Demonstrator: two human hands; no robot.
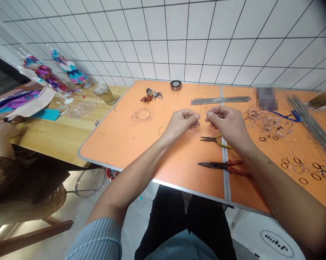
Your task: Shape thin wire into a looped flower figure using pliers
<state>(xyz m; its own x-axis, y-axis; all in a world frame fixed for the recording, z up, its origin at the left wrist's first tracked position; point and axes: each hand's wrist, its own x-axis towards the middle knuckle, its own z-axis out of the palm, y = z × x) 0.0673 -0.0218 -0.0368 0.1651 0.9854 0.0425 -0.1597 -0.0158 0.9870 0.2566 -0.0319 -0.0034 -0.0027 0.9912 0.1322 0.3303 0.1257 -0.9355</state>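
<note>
My left hand (183,122) and my right hand (224,121) are close together above the orange table (119,144), both with fingers pinched. Between them runs a thin bent wire (203,109), its loops rising over the fingertips; finer detail is too small to make out. Below my right hand lie small pliers with yellow handles (218,141). Nearer me, long-nose pliers with red handles (219,165) rest across the table's seam. A wire ring of small loops (142,115) lies left of my left hand. Behind both hands is a bundle of straight wires (219,100).
A roll of black tape (176,85) and keys (152,95) lie at the back. Tangled wire scraps (271,122), several dark rings (316,176) and more straight wires (314,124) lie right. A drink cup (105,94) stands on the wooden table (54,135), beside another person's hand (2,131).
</note>
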